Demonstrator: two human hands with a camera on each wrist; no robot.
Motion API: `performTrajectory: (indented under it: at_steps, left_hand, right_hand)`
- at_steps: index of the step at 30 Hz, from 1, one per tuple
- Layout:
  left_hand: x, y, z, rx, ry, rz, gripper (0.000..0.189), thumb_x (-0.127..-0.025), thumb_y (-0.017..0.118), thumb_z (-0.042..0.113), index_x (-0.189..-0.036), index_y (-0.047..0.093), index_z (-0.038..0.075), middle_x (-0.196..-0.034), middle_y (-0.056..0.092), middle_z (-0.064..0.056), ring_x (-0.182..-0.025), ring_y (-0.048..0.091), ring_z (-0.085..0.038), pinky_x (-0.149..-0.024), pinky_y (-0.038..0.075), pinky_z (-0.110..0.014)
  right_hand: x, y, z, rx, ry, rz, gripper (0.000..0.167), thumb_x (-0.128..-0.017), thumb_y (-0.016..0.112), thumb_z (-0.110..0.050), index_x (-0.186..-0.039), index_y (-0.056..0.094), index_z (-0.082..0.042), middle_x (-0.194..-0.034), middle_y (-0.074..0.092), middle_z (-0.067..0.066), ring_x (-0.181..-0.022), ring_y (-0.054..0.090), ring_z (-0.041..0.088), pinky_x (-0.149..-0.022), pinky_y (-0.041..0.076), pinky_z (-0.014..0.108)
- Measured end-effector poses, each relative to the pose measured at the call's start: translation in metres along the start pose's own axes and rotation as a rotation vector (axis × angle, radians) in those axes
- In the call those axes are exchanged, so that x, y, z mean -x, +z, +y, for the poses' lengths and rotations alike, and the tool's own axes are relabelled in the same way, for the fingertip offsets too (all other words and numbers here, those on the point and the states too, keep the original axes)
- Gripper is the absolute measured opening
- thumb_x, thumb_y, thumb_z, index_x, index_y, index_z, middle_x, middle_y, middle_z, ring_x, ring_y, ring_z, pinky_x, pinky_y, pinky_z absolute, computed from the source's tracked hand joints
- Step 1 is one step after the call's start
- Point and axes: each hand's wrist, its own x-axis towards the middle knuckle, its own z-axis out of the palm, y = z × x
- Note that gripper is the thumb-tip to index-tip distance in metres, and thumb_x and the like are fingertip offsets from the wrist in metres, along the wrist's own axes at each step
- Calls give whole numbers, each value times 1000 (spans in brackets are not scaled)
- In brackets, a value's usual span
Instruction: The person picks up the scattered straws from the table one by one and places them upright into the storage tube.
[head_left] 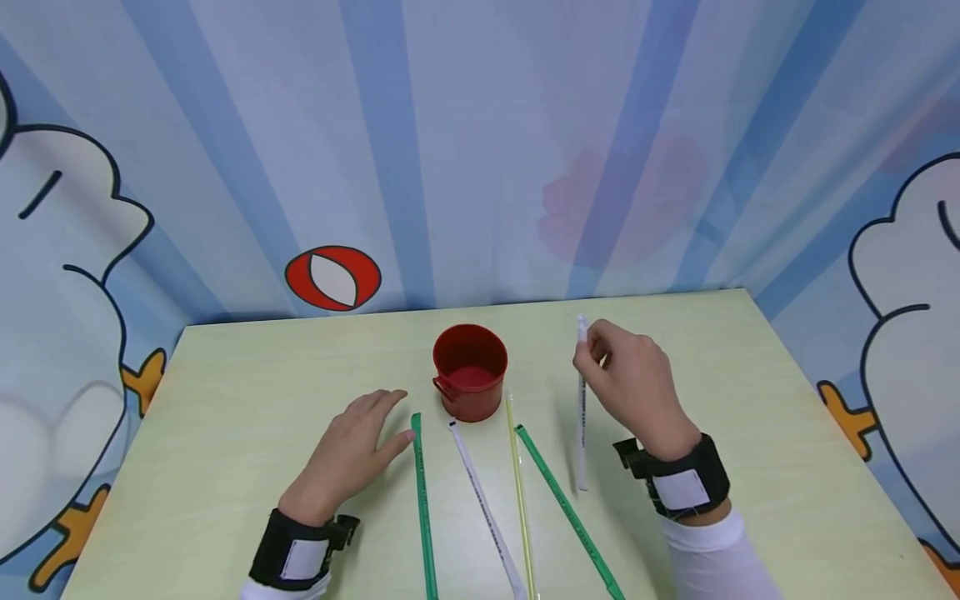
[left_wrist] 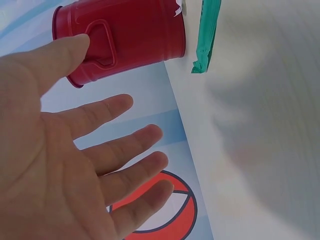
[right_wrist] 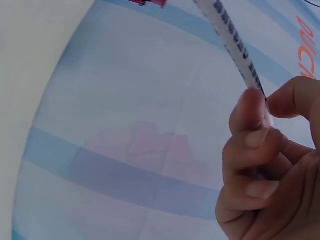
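My right hand (head_left: 637, 387) pinches a white paper-wrapped straw (head_left: 582, 433) with black print between thumb and fingers, near its upper end. The straw hangs nearly upright, to the right of a small red bucket (head_left: 477, 405). In the right wrist view, the other fingers (right_wrist: 250, 195) curl in below the pinch. My left hand (head_left: 352, 454) hovers left of the bucket with nothing in it, its fingers spread in the left wrist view. Its thumb tip overlaps the top of a green wrapped straw (head_left: 423, 508) in the head view.
Beside that green straw lie another white wrapped straw (head_left: 483, 500), a yellowish straw (head_left: 519, 483) and a second green one (head_left: 566, 504), fanned toward the front. A blue striped cartoon backdrop (head_left: 487, 150) rises behind the pale tabletop (head_left: 255, 375).
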Motion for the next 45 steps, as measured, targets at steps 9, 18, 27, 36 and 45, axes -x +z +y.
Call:
performTrajectory:
  at_steps: [9, 18, 27, 36, 45]
  left_hand:
    - [1, 3, 1, 18, -27, -37, 58, -97, 67, 35, -146, 52, 7, -149, 52, -21, -138, 49, -41, -111, 41, -60]
    - [1, 11, -1, -3, -77, -78, 53, -97, 68, 36, -139, 58, 5, -145, 57, -19, -135, 52, -39, -109, 43, -57]
    - [5, 18, -8, -53, -107, -52, 30, -95, 71, 24, -116, 70, 2, -128, 63, -20, -114, 63, -36, -100, 51, -52]
    - [4, 19, -10, -65, -82, -20, 29, -95, 70, 23, -114, 71, 0, -125, 64, -20, -110, 63, -35, -98, 53, -50]
    - [4, 21, -10, -62, -80, -20, 29, -95, 70, 22, -113, 71, 0, -124, 64, -20, -109, 64, -35, -97, 53, -50]
  right_hand:
    - [-19, -9, -18, -28, -69, 100, 13, -96, 59, -11, -86, 65, -8, -68, 68, 5, -54, 54, 15, -53, 38, 30]
    - [-31, -12, -32, -61, -152, 210, 10, -95, 62, -10, -86, 63, -6, -67, 68, 8, -52, 52, 16, -50, 35, 29]
    - [-41, -16, -41, -138, -222, 330, 8, -94, 62, -6, -88, 62, -1, -68, 66, 12, -52, 51, 17, -53, 38, 30]
    - [-50, -23, -52, -216, -261, 417, 11, -93, 60, -6, -86, 62, 1, -68, 66, 13, -50, 54, 18, -55, 36, 22]
    - [-53, -23, -61, -267, -291, 463, 12, -93, 59, -6, -87, 64, 3, -69, 67, 15, -51, 58, 19, -54, 36, 20]
